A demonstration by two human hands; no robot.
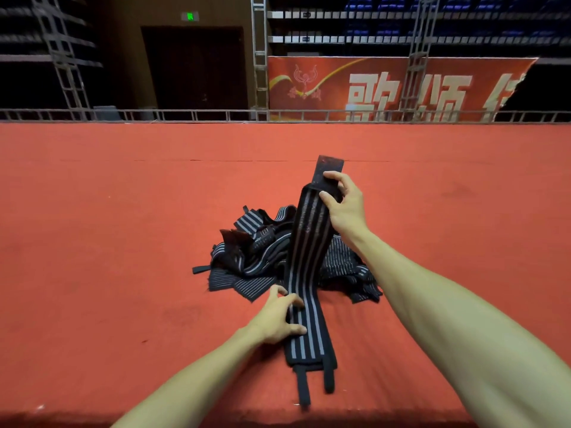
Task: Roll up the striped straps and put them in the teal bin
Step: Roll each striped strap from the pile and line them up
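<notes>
A black strap with grey stripes (304,257) is stretched from the near edge of the red surface up to chest height. My right hand (344,205) grips its upper end just below the dark fastening patch, thumb on the front. My left hand (278,318) holds the strap's left edge low down, thumb over the stripes. Two thin black tabs trail from the strap's lower end over the near edge. A heap of several more striped straps (247,261) lies behind it. No teal bin is in view.
The red carpeted surface (108,227) spreads wide to both sides and ends in a near edge at the bottom. A metal rail (185,114) runs along its far side, with trusses, a red banner (355,88) and a dark doorway beyond.
</notes>
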